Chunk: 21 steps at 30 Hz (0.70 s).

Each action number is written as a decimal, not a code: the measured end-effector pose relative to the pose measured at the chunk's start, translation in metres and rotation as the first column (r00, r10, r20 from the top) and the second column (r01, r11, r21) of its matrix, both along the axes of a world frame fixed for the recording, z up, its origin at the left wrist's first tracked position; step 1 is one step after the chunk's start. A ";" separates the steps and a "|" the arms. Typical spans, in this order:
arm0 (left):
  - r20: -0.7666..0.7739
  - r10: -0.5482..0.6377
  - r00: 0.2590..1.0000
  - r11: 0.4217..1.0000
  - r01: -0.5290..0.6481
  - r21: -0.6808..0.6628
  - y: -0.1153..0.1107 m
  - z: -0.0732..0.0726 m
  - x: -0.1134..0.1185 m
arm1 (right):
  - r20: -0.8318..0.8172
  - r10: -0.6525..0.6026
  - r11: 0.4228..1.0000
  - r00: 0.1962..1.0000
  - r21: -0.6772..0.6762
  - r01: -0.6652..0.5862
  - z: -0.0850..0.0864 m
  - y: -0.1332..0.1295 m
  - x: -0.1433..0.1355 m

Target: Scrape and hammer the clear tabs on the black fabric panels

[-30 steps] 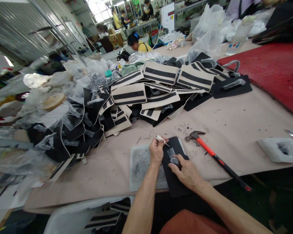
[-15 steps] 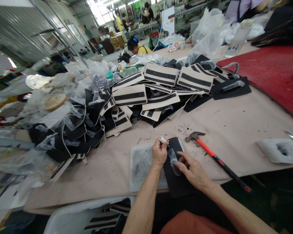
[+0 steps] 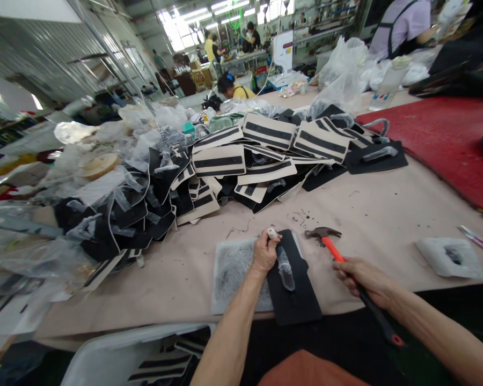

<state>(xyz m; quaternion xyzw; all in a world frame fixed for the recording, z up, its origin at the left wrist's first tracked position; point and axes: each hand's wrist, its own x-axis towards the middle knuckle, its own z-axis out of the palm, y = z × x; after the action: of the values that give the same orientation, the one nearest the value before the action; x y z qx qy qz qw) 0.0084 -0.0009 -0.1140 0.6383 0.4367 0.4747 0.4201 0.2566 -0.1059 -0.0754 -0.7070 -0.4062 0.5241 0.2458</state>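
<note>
My left hand (image 3: 264, 254) is closed around a small tool with a white rounded end (image 3: 271, 232); its lower part is hidden by the fingers. It stands over the upper end of a flat black panel (image 3: 298, 303). A plastic-wrapped handle (image 3: 285, 269) runs along the middle of that panel. Under the panel's left side lies a pale board (image 3: 234, 276) speckled with black. My right hand (image 3: 362, 280) grips the red and black shaft of a claw hammer (image 3: 333, 247), whose head rests on or just above the table, right of the panel.
A heap of black and cream striped panels (image 3: 219, 161) spreads across the back of the table (image 3: 193, 268). Below the front edge is a white bin (image 3: 104, 354) with striped panels. At right lie a white packet (image 3: 446, 257), a pen-like item (image 3: 477, 241) and a red sheet (image 3: 446, 128).
My right hand has left the plastic-wrapped handle, moved right and taken hold of the hammer's shaft. My left hand still holds the white-ended tool at the panel's upper end.
</note>
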 end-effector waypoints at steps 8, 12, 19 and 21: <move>-0.111 -0.002 0.994 0.997 0.011 0.083 -0.003 -0.004 -0.002 | 0.437 -0.020 0.792 0.899 0.555 -0.252 0.089 0.028 -0.038; -0.132 0.001 0.991 0.996 0.011 0.091 -0.003 -0.004 -0.003 | 0.741 0.153 0.712 0.654 0.376 -0.593 0.093 0.034 -0.037; -0.093 -0.017 0.995 0.998 0.024 0.065 -0.004 -0.002 -0.004 | 0.714 -0.058 0.684 0.698 0.538 -0.493 0.101 0.033 -0.041; -0.089 -0.014 0.996 0.998 0.019 0.053 -0.003 -0.001 -0.004 | 0.759 0.053 0.690 0.649 0.442 -0.573 0.097 0.032 -0.038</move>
<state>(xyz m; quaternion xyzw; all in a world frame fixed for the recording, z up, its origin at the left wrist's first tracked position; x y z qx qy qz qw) 0.0045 -0.0042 -0.1154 0.6733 0.4367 0.4542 0.3868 0.2181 -0.0735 0.0215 -0.6291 -0.7466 0.0798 0.2013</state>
